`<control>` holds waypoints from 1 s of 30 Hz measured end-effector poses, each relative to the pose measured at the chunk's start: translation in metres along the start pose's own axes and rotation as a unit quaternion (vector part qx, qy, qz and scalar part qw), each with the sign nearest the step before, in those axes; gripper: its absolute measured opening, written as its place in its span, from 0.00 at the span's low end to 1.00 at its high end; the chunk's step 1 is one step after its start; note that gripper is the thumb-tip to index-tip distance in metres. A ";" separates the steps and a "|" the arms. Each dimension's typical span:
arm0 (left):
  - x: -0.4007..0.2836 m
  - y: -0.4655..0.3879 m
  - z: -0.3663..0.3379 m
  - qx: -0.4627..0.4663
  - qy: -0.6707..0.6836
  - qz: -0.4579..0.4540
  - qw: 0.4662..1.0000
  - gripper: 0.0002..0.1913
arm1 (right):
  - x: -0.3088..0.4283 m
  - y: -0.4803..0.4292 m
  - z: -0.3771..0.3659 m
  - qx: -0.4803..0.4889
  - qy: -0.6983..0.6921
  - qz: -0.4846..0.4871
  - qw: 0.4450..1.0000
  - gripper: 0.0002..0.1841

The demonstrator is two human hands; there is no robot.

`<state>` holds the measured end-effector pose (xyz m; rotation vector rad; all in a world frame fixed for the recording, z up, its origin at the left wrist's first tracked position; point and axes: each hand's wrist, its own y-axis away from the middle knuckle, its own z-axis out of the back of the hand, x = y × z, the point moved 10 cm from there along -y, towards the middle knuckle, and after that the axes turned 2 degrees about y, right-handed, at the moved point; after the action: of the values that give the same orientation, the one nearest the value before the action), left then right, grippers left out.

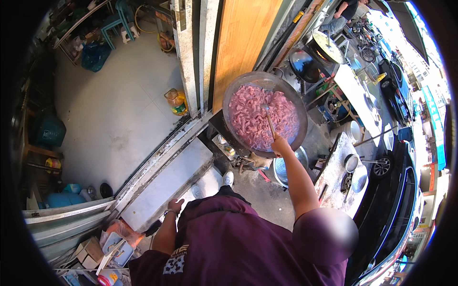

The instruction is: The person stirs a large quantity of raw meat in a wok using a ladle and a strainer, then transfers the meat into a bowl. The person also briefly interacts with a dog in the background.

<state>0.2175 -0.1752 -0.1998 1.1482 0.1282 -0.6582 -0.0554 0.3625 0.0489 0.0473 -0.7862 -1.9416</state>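
A large metal wok point(300, 107) full of raw-looking pink meat strips point(250, 111) in liquid stands on a dark stove in front of me. My right hand point(281, 146) is closed around the handle of a ladle point(271, 123) at the wok's near edge. The ladle's head is partly sunk in the meat, so its shape is not fully visible. My left hand point(175, 205), with a watch or bracelet at the wrist, hangs low at my side near a pale step and appears to touch nothing.
Right of the wok, a perforated metal basin point(281, 171) sits low beside a worn table point(331, 168) bearing strainers. Behind are a second filled wok point(327, 46) and a person point(345, 10). A raised threshold point(154, 161) runs at the left, with an oil jug point(176, 102) beyond. A black car point(390, 200) stands at the right.
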 end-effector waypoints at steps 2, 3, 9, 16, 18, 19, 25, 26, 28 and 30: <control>0.020 -0.017 -0.008 0.022 -0.025 0.016 0.999 0.40 | -0.006 0.039 0.008 -0.004 0.001 0.011 1.000 0.24; 0.032 -0.026 -0.011 0.033 -0.054 0.040 0.997 0.40 | -0.013 0.057 0.011 0.020 0.010 -0.001 1.000 0.25; 0.032 -0.068 -0.023 0.020 -0.131 -0.015 0.991 0.22 | -0.054 0.150 0.062 0.008 -0.013 -0.056 0.998 0.30; -0.057 -0.029 -0.027 0.088 -0.012 0.030 0.996 0.33 | -0.088 0.194 0.092 -0.027 0.146 -0.027 0.989 0.31; -0.081 -0.011 -0.023 0.082 0.023 0.018 0.996 0.36 | -0.104 0.190 0.079 0.018 0.149 -0.043 0.988 0.30; -0.087 -0.005 -0.021 0.075 0.035 0.029 0.996 0.36 | -0.109 0.182 0.070 0.036 0.172 -0.041 0.984 0.31; -0.087 0.016 -0.008 0.028 0.010 0.023 0.999 0.36 | -0.086 0.061 -0.006 -0.028 0.117 0.061 0.991 0.31; -0.079 0.018 -0.003 0.012 -0.006 0.050 0.999 0.36 | -0.080 0.040 -0.016 -0.039 0.091 0.063 0.993 0.31; -0.078 0.023 0.005 -0.006 0.007 0.026 1.000 0.35 | -0.064 -0.004 -0.020 -0.069 0.071 0.052 0.994 0.31; -0.074 0.026 0.015 -0.025 -0.041 0.042 0.998 0.35 | -0.037 -0.028 -0.008 -0.139 0.045 0.099 0.984 0.27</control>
<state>0.1688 -0.1509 -0.1414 1.0713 0.0259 -0.6224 -0.0564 0.3965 0.0171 -0.1086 -0.4378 -1.8283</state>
